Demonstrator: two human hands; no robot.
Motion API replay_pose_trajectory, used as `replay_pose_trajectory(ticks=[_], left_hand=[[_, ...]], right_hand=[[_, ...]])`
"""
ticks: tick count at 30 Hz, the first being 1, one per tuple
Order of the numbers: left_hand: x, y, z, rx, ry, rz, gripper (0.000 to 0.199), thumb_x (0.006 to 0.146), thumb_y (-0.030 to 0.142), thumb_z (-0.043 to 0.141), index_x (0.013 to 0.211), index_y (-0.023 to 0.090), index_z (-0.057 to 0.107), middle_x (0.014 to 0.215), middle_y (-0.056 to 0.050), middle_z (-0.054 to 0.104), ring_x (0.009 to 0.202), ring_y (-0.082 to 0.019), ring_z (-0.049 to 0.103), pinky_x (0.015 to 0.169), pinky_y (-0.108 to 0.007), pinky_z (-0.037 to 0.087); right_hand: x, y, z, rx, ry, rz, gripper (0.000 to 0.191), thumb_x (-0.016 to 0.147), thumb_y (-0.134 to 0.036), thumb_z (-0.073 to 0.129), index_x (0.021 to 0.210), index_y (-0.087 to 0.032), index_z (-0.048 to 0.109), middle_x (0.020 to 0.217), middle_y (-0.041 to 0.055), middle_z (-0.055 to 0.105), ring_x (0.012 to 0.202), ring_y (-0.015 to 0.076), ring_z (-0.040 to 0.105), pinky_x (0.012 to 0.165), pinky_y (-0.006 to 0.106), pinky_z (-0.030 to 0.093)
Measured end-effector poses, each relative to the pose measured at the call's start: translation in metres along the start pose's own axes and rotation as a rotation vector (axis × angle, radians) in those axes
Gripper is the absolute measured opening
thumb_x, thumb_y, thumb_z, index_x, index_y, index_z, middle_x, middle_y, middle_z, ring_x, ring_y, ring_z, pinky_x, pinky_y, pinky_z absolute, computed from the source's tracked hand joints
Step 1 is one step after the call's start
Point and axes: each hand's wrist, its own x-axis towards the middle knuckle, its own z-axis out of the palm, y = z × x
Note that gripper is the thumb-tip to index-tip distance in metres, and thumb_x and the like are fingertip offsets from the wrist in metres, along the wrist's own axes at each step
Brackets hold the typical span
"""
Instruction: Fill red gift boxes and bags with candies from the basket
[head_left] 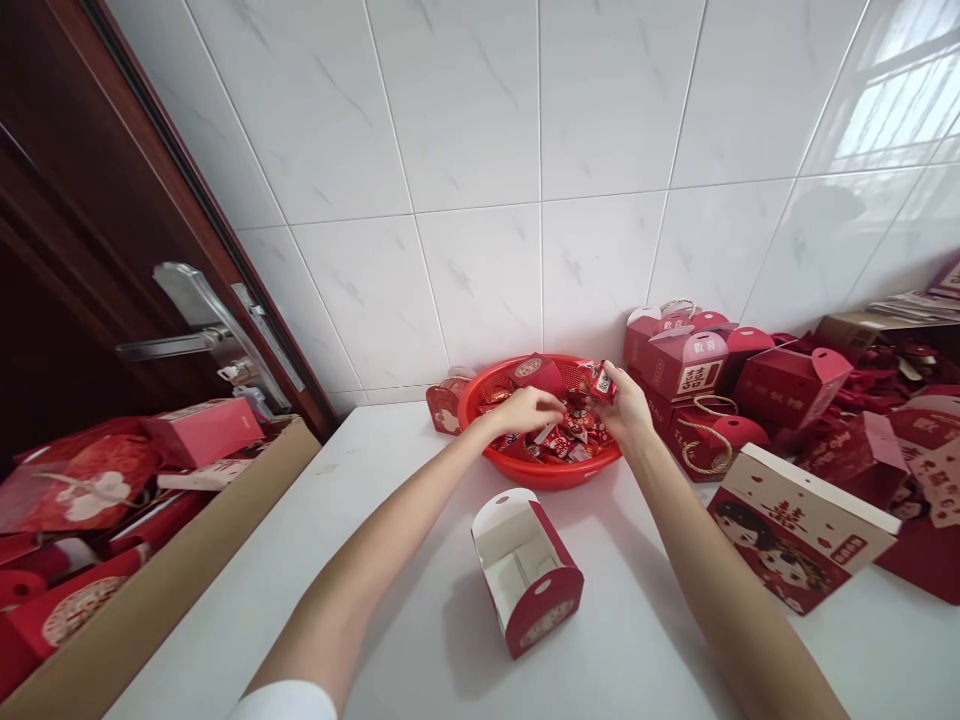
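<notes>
A red plastic basket (541, 478) stands against the wall, filled with red-wrapped candies (556, 440). Over its left part, my left hand (527, 410) reaches in with fingers bent together; whatever is between the fingertips is hidden. At the basket's right side, my right hand (624, 405) is closed on small red-wrapped candies (602, 382), held just above the rim. Between my forearms an open red gift box (551, 600) rests on the white table, its white inside showing and no candy visible in it.
Filled red gift boxes (686, 365) are stacked on the right, with a cream-and-red box (795, 530) in front. On the left, a cardboard carton (247, 500) holds more red boxes. A small patterned box (444, 408) touches the basket's left side. Behind are a tiled wall and a dark door.
</notes>
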Motion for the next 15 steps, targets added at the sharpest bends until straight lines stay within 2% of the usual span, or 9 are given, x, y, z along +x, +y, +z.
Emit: replay_pose_trajectory(ticks=[2,4,7,11,15], left_hand=[[0.002,0.0,0.008,0.157,-0.121,0.025,0.013,0.068,0.019,0.075,0.08,0.021,0.079,0.084,-0.004,0.077,0.081,-0.023,0.069,0.079,-0.029,0.05],[0.01,-0.001,0.016,0.289,-0.177,0.034,0.018,0.066,0.018,0.076,0.083,0.022,0.078,0.091,-0.006,0.077,0.088,-0.026,0.069,0.082,-0.029,0.049],[0.029,-0.003,0.027,0.349,-0.163,-0.003,0.034,0.057,0.015,0.081,0.09,0.022,0.076,0.106,-0.01,0.075,0.101,-0.031,0.068,0.084,-0.03,0.049],[0.051,-0.01,0.034,0.378,-0.189,-0.082,0.056,0.042,0.01,0.084,0.096,0.023,0.075,0.103,-0.01,0.076,0.093,-0.032,0.07,0.075,-0.031,0.05],[0.057,-0.02,0.033,0.365,-0.17,-0.132,0.059,0.037,0.014,0.086,0.095,0.022,0.075,0.099,-0.011,0.077,0.086,-0.032,0.07,0.067,-0.03,0.05]], right_hand=[[0.002,0.001,-0.001,0.039,0.04,-0.012,0.031,0.065,-0.039,0.083,0.076,-0.024,0.058,0.065,-0.0045,0.068,0.057,0.0153,0.067,0.047,0.025,0.051],[0.001,0.002,0.0,0.062,0.052,-0.008,0.032,0.063,-0.038,0.084,0.075,-0.024,0.057,0.065,-0.0048,0.067,0.055,0.0148,0.065,0.046,0.025,0.051],[0.0,0.002,0.001,0.069,0.049,-0.013,0.033,0.062,-0.038,0.084,0.074,-0.024,0.056,0.063,-0.0049,0.066,0.053,0.0145,0.065,0.043,0.024,0.05],[0.003,0.005,-0.002,0.065,0.062,-0.036,0.032,0.063,-0.039,0.083,0.074,-0.024,0.057,0.065,-0.0038,0.068,0.056,0.0156,0.066,0.044,0.026,0.051],[0.01,0.01,-0.008,0.061,0.102,-0.087,0.03,0.064,-0.041,0.08,0.074,-0.025,0.058,0.065,-0.0038,0.068,0.057,0.0155,0.066,0.046,0.026,0.053]])
